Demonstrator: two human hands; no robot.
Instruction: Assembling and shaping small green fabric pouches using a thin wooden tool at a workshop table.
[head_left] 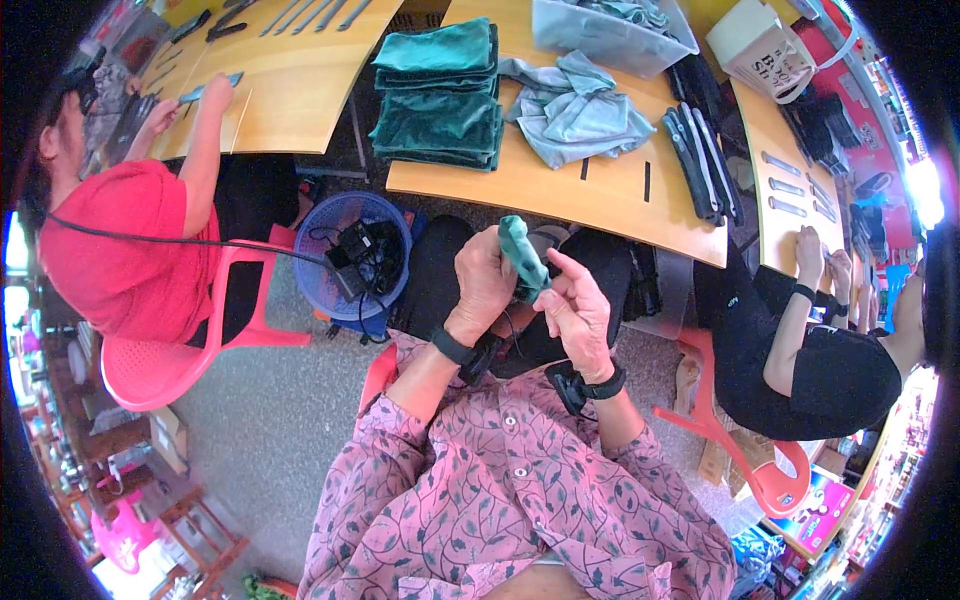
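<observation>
"What are you getting on your feed?"

"I'm seeing a smooth, pale wooden table (600,205) stretching across the front. Stacks of folded dark-green velvety cloth (437,130) are lying at its left end, soft and square, and a crumpled, silvery-green cloth (580,115) is spreading beside them."

"And the hands?"

"Both are angling inward over the dark-trousered lap (438,265). The left hand (483,275) is rising upright, its fingers closing on a small, narrow dark-green velvety piece (520,255). The right hand (577,312) is facing it, forefinger stretching up and leftward, thumb meeting the piece's lower end; I can't tell whether it's pinching."

"Which way is the piece pointing?"

"It's hanging between the hands, just off the table's near edge. Its long axis is slanting, one end pointing up and slightly left, the other down toward the right thumb."
</observation>
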